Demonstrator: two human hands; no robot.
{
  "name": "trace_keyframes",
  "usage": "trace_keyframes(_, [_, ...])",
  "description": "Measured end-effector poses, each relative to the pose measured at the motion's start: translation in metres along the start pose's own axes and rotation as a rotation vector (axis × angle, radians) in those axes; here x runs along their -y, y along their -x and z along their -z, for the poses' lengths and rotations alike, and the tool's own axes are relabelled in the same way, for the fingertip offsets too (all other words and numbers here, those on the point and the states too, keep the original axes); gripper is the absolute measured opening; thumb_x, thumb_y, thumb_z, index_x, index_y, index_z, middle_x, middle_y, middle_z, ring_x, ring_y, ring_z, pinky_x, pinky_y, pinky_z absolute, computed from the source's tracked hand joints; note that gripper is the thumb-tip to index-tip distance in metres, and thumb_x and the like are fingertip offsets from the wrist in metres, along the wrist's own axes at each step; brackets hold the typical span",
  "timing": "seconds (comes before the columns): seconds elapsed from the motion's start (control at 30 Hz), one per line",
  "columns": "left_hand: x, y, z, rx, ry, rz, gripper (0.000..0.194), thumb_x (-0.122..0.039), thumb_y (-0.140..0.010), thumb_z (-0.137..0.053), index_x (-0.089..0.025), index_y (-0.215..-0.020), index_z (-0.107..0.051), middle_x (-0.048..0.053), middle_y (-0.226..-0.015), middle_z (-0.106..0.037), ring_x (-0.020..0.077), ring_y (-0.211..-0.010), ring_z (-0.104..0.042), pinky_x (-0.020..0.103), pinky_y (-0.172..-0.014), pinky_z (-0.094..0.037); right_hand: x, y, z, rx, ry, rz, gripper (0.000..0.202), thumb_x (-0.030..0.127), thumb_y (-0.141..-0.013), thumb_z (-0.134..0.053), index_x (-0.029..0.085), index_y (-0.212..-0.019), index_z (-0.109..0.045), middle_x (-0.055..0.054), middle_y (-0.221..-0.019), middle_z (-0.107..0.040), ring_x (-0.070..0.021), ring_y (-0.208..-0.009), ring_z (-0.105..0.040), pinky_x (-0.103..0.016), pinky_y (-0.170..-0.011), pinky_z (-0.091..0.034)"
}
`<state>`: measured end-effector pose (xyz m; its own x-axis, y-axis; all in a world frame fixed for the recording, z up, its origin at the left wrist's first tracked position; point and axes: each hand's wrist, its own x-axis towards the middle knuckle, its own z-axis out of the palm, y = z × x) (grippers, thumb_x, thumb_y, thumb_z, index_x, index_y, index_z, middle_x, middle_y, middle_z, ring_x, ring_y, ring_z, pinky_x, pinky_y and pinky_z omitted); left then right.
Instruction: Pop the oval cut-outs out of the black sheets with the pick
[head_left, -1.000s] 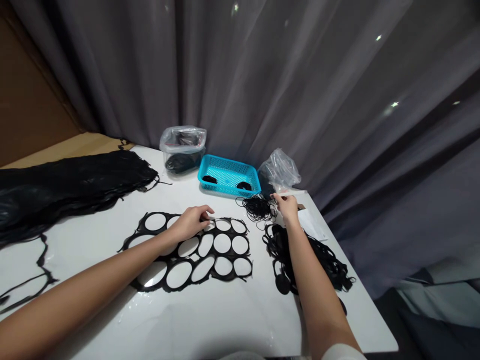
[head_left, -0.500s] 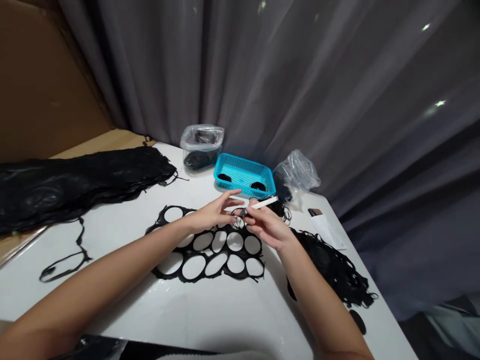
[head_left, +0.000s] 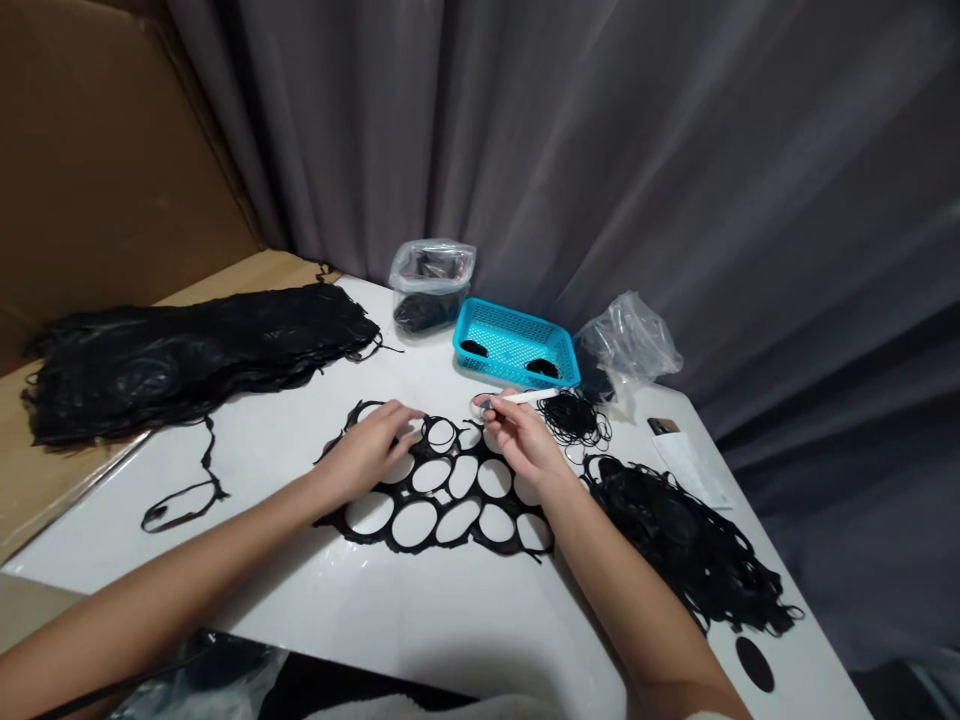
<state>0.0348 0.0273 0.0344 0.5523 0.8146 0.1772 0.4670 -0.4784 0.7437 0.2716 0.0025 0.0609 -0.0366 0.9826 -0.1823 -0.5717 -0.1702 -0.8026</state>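
My left hand rests at the upper left of a black sheet cut through with rows of round holes. Its thumb and forefinger are apart, the fingertips at the sheet's upper edge beside a thin black ring that lies over one hole. My right hand is closed around a slim white-handled tool with a small grey tip; its exact kind is unclear. Another thin dark ring shows by the right fingertips. Right of that hand lies a tangle of thin black rings.
A blue basket with black pieces stands behind, between two clear plastic bags. Stacked black sheets lie left, with a stray strip. Black scraps, a black disc and white paper lie right.
My left hand has moved left, away from the right hand, and down to the sheet. The right hand keeps the white-handled tool. The view has shifted slightly left.
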Motion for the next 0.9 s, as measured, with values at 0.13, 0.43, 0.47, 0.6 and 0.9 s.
trace_keyframes(0.13, [0.006, 0.042, -0.018, 0.012, -0.204, -0.052, 0.031, -0.027, -0.094, -0.050, -0.016, -0.118, -0.065, 0.018, -0.129, -0.061, 0.0368, -0.127, -0.053, 0.056, -0.107, -0.038, -0.032, -0.022, -0.002, 0.036, 0.332, 0.035, 0.027, 0.033, -0.071, -0.081, 0.019, -0.070, -0.058, -0.004, -0.083, -0.071, -0.0116, -0.069, -0.060, -0.023, -0.062, -0.049])
trace_keyframes(0.43, [0.016, 0.071, -0.037, -0.038, -0.686, -0.185, 0.044, -0.033, -0.106, -0.037, -0.011, -0.138, -0.058, 0.016, -0.137, -0.062, 0.0336, -0.134, -0.051, 0.052, -0.112, -0.034, -0.068, -0.029, -0.017, 0.273, 1.051, 0.207, 0.007, 0.024, -0.083, -0.064, 0.020, -0.078, -0.067, 0.000, -0.080, -0.070, -0.0144, -0.073, -0.060, -0.026, -0.070, -0.045])
trace_keyframes(0.47, [0.015, 0.071, -0.037, -0.038, -0.686, -0.179, 0.043, -0.032, -0.105, -0.037, -0.011, -0.137, -0.058, 0.016, -0.137, -0.063, 0.0342, -0.134, -0.052, 0.053, -0.112, -0.034, -0.068, -0.029, -0.018, 0.281, 1.048, 0.200, 0.007, 0.024, -0.083, -0.064, 0.020, -0.079, -0.067, 0.000, -0.081, -0.071, -0.0145, -0.074, -0.060, -0.026, -0.070, -0.045])
trace_keyframes(0.6, [0.013, 0.071, -0.039, -0.034, -0.674, -0.155, 0.041, -0.029, -0.104, -0.041, -0.013, -0.137, -0.058, 0.016, -0.135, -0.064, 0.0352, -0.134, -0.051, 0.056, -0.112, -0.033, -0.068, -0.029, -0.018, 0.286, 1.067, 0.192, 0.006, 0.023, -0.084, -0.064, 0.020, -0.080, -0.067, 0.000, -0.082, -0.070, -0.0143, -0.072, -0.059, -0.026, -0.069, -0.044])
trace_keyframes(0.9, [0.012, 0.070, -0.037, -0.053, -0.672, -0.169, 0.048, -0.032, -0.103, -0.040, -0.002, -0.139, -0.054, 0.022, -0.138, -0.059, 0.0339, -0.133, -0.052, 0.048, -0.115, -0.036, -0.070, -0.025, -0.017, 0.329, 1.116, 0.268, 0.009, 0.021, -0.088, -0.061, 0.021, -0.080, -0.064, -0.001, -0.085, -0.070, -0.0167, -0.079, -0.062, -0.029, -0.077, -0.047])
